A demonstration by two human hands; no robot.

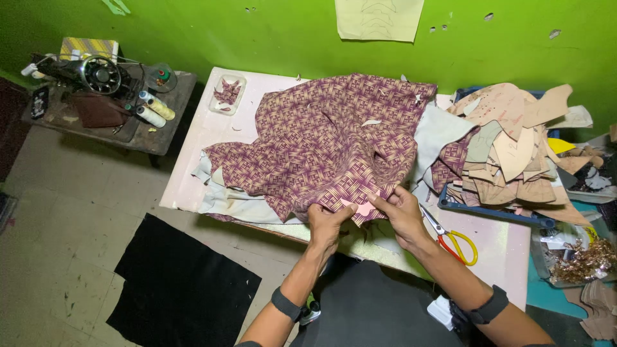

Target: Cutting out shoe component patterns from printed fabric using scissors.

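A crumpled purple and cream patterned fabric (328,138) lies spread over the white table (193,173). My left hand (326,222) grips its near edge, thumb on top. My right hand (402,212) pinches the same edge just to the right, and a small pink piece (360,207) shows between the two hands against the fabric. Grey-white cloth (238,205) lies under the patterned fabric. Both wrists wear dark bands.
Red and yellow handled scissors (453,241) lie right of my right hand. A blue tray (495,212) holds a pile of tan cut pieces (514,148). A sewing machine (96,74) and thread cones (154,109) stand on a side table at left. Black cloth (180,289) lies on the floor.
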